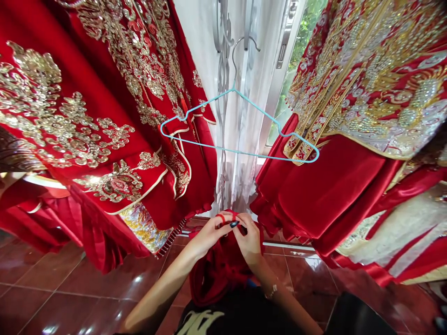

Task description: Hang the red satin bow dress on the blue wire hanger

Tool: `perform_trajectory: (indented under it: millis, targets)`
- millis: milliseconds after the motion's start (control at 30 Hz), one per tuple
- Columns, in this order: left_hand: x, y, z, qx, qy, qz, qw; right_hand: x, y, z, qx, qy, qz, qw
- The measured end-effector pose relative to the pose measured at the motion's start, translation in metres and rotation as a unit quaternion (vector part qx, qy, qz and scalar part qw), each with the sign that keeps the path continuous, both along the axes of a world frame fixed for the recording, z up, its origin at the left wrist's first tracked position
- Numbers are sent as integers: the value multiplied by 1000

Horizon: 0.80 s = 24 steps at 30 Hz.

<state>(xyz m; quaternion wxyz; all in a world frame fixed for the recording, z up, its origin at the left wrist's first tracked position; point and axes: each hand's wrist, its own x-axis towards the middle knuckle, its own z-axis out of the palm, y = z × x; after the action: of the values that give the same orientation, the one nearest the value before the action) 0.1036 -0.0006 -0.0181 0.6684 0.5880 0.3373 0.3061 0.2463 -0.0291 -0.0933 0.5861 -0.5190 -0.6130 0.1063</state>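
Note:
My left hand (pixel 210 235) and my right hand (pixel 248 239) meet low in the middle of the view, close to my body. Both are closed, with the fingertips pinching a thin red band at the top of a dark red garment (pixel 218 274). The garment hangs in folds below them, and its overall shape is hard to make out. Ahead of the hands hangs a light blue wire hanger (pixel 234 151) with no clothing on it. Its metal hook (pixel 234 58) hangs up among pale metal bars.
Red gowns with gold beading (pixel 118 181) hang on the left. More red embroidered gowns (pixel 335 181) hang on the right. Between them are a white curtain (pixel 263 28) and a window frame (pixel 282 51). The floor is dark red tile (pixel 87 279).

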Motion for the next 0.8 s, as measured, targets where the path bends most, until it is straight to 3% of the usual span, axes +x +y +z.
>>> perform_trajectory:
  millis: [167, 333, 533, 667, 800]
  targets:
    - [0, -5, 10, 37, 9, -44, 998, 5, -1, -1, 26, 5, -10, 1000]
    - [-5, -6, 9, 52, 38, -71, 995, 5, -5, 3, 43, 30, 5, 999]
    - [-17, -2, 10, 59, 73, -116, 989, 10, -10, 18, -22, 85, 82, 993]
    - [-46, 6, 11, 64, 54, -183, 980, 44, -18, 38, -87, 135, 141, 977]
    - [-92, 13, 8, 49, 80, -142, 985, 101, -33, 72, -81, 160, 171, 969]
